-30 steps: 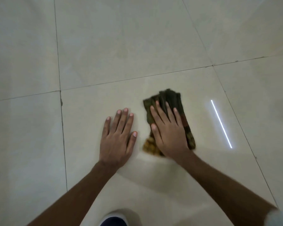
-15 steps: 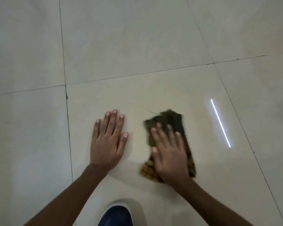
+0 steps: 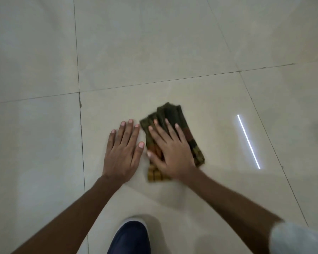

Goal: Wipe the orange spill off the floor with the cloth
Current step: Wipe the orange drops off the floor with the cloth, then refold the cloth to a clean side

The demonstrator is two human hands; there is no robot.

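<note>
1. Left hand: fingers spread, palm flat on bare floor, holding nothing.
2. Right hand: fingers spread, pressed flat on folded cloth, just beside left hand.

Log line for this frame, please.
right hand flat on cloth | left hand flat on floor | spill: none visible

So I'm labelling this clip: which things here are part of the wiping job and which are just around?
Part of the job:
cloth
right hand, flat on the cloth
floor tile

Just around:
left hand, flat on the bare tile
blue shoe
bright light streak
</note>
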